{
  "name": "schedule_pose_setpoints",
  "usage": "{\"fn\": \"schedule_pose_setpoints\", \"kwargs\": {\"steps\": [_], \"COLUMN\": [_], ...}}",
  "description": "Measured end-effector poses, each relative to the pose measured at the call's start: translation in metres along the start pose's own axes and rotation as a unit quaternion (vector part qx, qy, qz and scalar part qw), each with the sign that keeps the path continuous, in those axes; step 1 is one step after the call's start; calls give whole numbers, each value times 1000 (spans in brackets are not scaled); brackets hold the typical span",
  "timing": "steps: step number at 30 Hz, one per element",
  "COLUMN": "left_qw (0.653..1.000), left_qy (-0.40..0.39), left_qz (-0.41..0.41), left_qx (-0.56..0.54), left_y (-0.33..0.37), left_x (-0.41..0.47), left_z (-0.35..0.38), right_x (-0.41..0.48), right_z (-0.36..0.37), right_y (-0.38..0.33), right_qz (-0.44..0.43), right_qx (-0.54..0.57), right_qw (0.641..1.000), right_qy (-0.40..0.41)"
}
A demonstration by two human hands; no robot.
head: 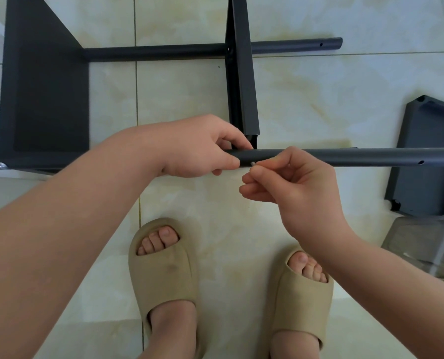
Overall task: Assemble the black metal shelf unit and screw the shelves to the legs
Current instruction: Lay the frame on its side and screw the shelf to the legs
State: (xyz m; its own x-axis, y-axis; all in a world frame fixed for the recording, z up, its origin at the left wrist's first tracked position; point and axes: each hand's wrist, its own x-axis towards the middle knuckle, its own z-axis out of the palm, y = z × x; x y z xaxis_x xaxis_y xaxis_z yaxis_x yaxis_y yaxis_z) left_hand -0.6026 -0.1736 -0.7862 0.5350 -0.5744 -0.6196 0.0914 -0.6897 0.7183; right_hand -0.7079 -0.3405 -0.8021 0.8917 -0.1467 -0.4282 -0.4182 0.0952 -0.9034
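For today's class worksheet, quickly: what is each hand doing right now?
Left hand: gripping the black round metal leg tube.
Right hand: pinching a small silver metal screw at that tube.

The floor is laid with large glossy tiles in pale cream, clouded with yellow-beige streaks like marble. The tiles are parted by thin dark joints: one long joint is seen running from top to bottom left of centre, and it is crossed near the top by another. Soft, even light is thrown back from the glaze, and only faint shadows are cast. A crumpled clear plastic bag is seen at the right edge.
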Motion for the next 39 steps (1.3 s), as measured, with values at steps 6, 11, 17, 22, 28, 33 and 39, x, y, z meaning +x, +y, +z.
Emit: {"fn": "schedule_pose_setpoints", "kwargs": {"steps": [6,11,17,22,28,33,39], "left_qw": [1000,1000,1000,999,997,991,987], "left_qy": [5,4,9,27,49,97,125], "left_qz": [-1,-2,-6,-22,-51,-97,-91], "left_qx": [13,11,11,-7,-16,-8,-38], "left_y": [1,1,0,-5,-2,3,8], "left_x": [-2,-2,-3,2,3,19,40], "left_z": [0,1,2,-2,-6,-4,-2], "right_x": [4,4,9,14,33,41,46], "right_z": [1,0,0,-6,-18,-20,-21], "right_y": [0,2,-4,-15,-25,-19,-19], "right_qz": [-29,-122,-90,-248,-189,-190,-194], "right_qx": [-102,-256,-272,-536,-638,-598,-598], "right_qw": [994,959,958,806,747,778,777], "right_qy": [-9,-20,-6,41,-6,-25,-27]}}
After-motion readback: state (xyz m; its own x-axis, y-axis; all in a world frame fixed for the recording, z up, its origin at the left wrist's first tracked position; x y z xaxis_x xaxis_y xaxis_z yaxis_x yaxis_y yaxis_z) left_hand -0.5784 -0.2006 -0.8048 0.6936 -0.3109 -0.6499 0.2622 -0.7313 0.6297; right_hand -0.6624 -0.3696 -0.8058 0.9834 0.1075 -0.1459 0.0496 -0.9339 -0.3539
